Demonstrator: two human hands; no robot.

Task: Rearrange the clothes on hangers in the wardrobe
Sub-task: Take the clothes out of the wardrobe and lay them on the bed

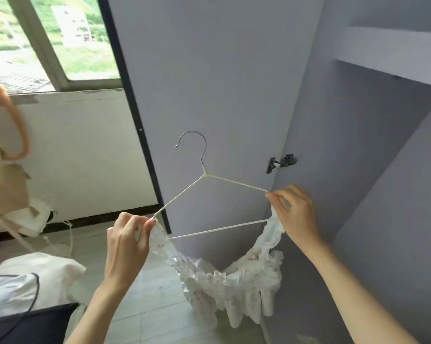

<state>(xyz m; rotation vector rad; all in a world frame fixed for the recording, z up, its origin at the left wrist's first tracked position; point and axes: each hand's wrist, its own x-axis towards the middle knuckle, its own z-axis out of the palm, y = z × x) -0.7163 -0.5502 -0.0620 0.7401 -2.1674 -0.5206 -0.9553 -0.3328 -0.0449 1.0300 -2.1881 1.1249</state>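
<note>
A thin white hanger (230, 182) with a metal hook is held upright in front of the open grey wardrobe door (209, 83). My left hand (127, 242) pinches the hanger's left end together with one strap of a white frilly floral garment (234, 284). My right hand (294, 212) pinches the right end with the other strap. The garment sags in a loop below the hanger's bottom bar and hangs down toward the floor.
The wardrobe interior (371, 194) with a shelf (393, 48) lies to the right, the door hinge (281, 162) at mid height. White and dark clothes (23, 289) lie piled at lower left. A window (48, 40) and beige items (3, 175) are on the left.
</note>
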